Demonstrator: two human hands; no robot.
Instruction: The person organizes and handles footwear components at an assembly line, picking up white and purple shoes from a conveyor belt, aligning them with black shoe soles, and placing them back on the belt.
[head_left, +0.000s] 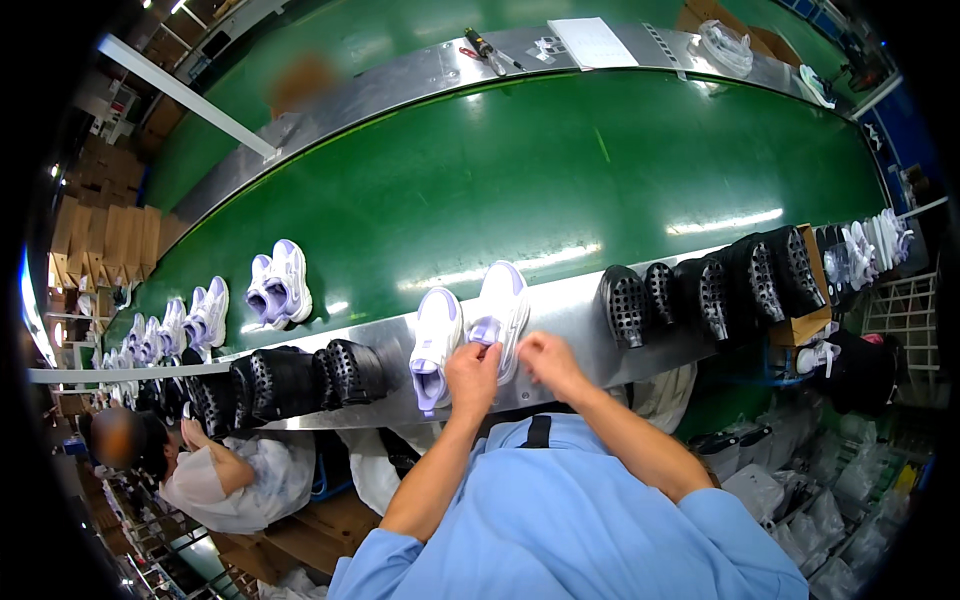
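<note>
Two white-and-lilac sneakers stand side by side on the metal ledge before me, toes pointing away. Over the opening of the right sneaker (504, 296), my left hand (473, 376) is closed, thumb and fingers pinched at its collar or tongue. My right hand (552, 364) is just right of that shoe's heel, fingertips pressed together; whatever they may hold is too small to make out. Nothing touches the left sneaker (437, 330), whose lilac lining shows, though my left hand is close beside its heel.
Black studded shoe-shaped pieces line the ledge at left (285, 385) and right (710, 298). Another sneaker pair (280, 284) rests on the green belt (480, 170), with more farther left. A co-worker (225, 478) sits at left. Tools (488, 50) and white paper (592, 43) lie across the belt.
</note>
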